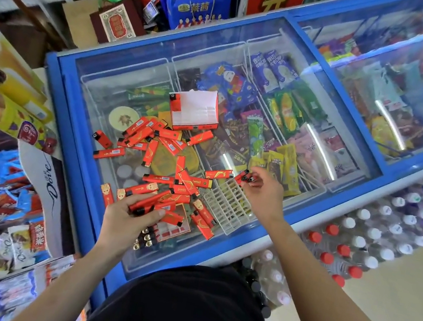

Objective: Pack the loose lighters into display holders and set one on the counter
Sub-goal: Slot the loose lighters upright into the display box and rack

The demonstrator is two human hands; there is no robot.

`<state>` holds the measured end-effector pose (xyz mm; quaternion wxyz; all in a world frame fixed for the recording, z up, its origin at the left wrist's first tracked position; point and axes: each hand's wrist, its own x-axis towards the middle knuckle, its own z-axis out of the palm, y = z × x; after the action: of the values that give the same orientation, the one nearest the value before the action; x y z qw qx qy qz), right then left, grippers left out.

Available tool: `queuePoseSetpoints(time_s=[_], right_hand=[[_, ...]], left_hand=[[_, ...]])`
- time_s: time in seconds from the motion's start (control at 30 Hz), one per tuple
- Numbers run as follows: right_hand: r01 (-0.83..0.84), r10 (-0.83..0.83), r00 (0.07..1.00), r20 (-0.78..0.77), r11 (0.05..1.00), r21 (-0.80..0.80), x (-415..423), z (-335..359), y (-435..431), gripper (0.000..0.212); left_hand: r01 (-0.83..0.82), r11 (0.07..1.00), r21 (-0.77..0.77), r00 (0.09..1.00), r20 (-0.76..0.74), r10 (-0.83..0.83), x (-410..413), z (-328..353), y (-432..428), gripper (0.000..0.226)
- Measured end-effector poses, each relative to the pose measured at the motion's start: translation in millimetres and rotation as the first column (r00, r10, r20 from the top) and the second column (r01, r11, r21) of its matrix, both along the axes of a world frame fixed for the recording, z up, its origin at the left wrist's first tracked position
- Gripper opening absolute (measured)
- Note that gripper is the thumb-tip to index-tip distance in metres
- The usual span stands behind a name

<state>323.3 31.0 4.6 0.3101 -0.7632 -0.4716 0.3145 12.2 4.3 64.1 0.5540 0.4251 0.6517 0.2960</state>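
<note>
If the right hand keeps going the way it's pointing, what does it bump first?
Probably the loose lighter lying just ahead of the right hand on the freezer lid, though height is unclear.

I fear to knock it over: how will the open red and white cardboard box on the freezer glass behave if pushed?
The cardboard box looks empty and thin-walled, so it is probably very light. It stands on the smooth glass lid, so a push would likely slide it. A push high on its wall might tip it.
</note>
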Motion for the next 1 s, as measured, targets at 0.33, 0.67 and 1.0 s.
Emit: queuePoseSetpoints(time_s=[0.33,0.67,1.0], right_hand=[[-0.123,0.129,0.959,0.253,0.992,-0.040,-6,-4,5,0.052],[-0.088,0.063,0.985,-0.161,0.985,-0.151,-17,-5,0,0.072],[-0.190,0.168,0.917,0.362,0.981,0.027,-22,2,27,0.021]], left_hand=[[-0.024,1.000,-0.017,1.000,0.013,0.025,-1,-1,3,0.039],[-0.036,0.998,-0.046,0.996,0.081,0.040,5,0,4,0.035],[-0.042,0.998,-0.044,0.995,0.092,0.046,1,3,4,0.037]])
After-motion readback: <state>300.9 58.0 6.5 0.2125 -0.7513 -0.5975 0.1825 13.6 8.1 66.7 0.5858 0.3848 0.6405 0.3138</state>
